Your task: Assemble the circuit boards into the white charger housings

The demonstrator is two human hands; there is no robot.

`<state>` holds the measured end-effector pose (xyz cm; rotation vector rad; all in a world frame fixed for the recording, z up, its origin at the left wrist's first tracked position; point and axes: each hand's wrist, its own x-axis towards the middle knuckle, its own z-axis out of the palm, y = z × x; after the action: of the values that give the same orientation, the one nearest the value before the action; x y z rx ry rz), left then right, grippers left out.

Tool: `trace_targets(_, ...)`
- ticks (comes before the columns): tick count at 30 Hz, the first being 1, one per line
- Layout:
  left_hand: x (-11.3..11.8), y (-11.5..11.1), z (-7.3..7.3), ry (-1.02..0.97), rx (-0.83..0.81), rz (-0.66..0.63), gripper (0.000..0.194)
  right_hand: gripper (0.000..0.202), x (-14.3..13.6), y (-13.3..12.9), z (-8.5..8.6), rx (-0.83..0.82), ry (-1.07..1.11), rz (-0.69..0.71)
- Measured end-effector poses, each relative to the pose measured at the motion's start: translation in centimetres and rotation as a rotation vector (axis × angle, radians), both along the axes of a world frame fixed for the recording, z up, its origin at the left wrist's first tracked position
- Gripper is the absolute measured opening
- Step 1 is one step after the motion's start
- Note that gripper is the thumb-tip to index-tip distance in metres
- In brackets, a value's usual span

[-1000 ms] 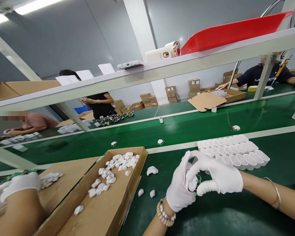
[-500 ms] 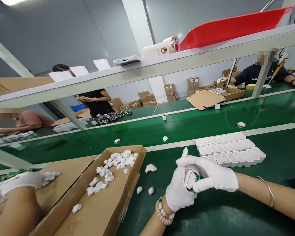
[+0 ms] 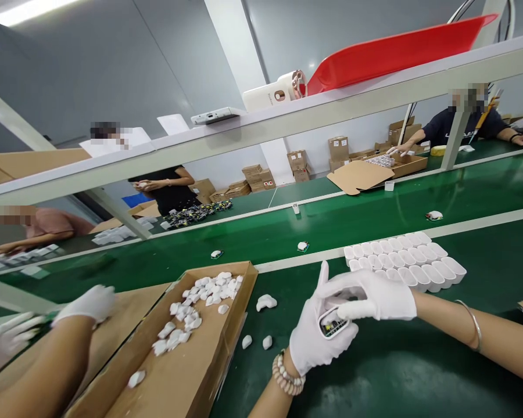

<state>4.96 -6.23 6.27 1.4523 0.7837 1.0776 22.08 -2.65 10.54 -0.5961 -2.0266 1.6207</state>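
Wrapped in my gloved left hand (image 3: pixel 303 339), with a bead bracelet at the wrist, is a small white plastic case (image 3: pixel 347 332), its opening facing me. Inside that opening shows a circuit board (image 3: pixel 330 329) with yellow and dark parts and a white lump on it. My gloved right hand (image 3: pixel 370 296), a bangle at its wrist, curves over from the right. Its thumb presses at the board and the case's upper edge; its other fingertips are partly hidden behind the left hand. Just left of my hands lie a curved white lump (image 3: pixel 266 302) and two smaller white lumps (image 3: pixel 246 341).
Rows of white cases (image 3: pixel 414 264) stand behind my right hand. A cardboard tray (image 3: pixel 178 371) of white lumps is at left, beside a co-worker's gloved hands (image 3: pixel 87 305). Several boards (image 3: pixel 303 247) lie on the green belt (image 3: pixel 253 232). A shelf (image 3: pixel 261 125) crosses above.
The circuit board has gone deeper into the case, and my left hand has turned the opening more toward me. The boards on the belt have shifted right. The co-worker's hand has moved away from the tray.
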Motion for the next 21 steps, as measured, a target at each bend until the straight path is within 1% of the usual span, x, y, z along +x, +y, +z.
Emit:
trace_targets(1, 0.0, -0.3, -0.1, -0.002, 0.006, -0.002, 0.103, 0.044, 0.3, 0.3, 0.3, 0.044, -0.050, -0.018)
trace_targets(2, 0.1, -0.5, -0.1, 0.008, 0.013, -0.005, 0.112, 0.037, 0.6, 0.4, 0.5, 0.090, -0.093, -0.035)
trace_targets(3, 0.2, -0.8, -0.2, 0.022, 0.014, -0.010, 0.117, 0.031, 0.9, 0.6, 0.7, 0.137, -0.128, -0.048)
trace_targets(5, 0.4, -1.1, -0.4, 0.052, 0.009, -0.029, 0.119, 0.025, 1.1, 0.5, 1.1, 0.237, -0.192, -0.045)
trace_targets(8, 0.5, -0.9, -1.0, 0.091, 0.028, -0.027, 0.118, 0.023, 0.9, 0.2, 1.1, 0.374, -0.239, -0.052)
trace_targets(12, 0.5, -0.7, -1.7, 0.201, 0.092, -0.018, 0.117, 0.014, 0.2, -0.2, 0.7, 0.498, -0.193, -0.155)
trace_targets(14, 0.5, -0.7, -1.6, 0.215, 0.117, -0.011, 0.117, 0.012, 0.1, -0.1, 0.4, 0.455, -0.173, -0.189)
trace_targets(16, 0.5, -0.8, -1.4, 0.195, 0.111, -0.020, 0.118, 0.015, 0.3, 0.4, 0.4, 0.322, -0.171, -0.167)
trace_targets(18, 0.4, -0.8, -1.4, 0.166, 0.101, -0.043, 0.119, 0.022, 0.6, 0.9, 0.5, 0.196, -0.188, -0.118)
trace_targets(19, 0.4, -0.8, -1.4, 0.162, 0.100, -0.054, 0.120, 0.024, 0.8, 1.1, 0.6, 0.170, -0.200, -0.095)
trace_targets(21, 0.2, -0.7, -1.6, 0.191, 0.111, -0.057, 0.121, 0.023, 1.0, 1.3, 0.9, 0.184, -0.225, -0.071)
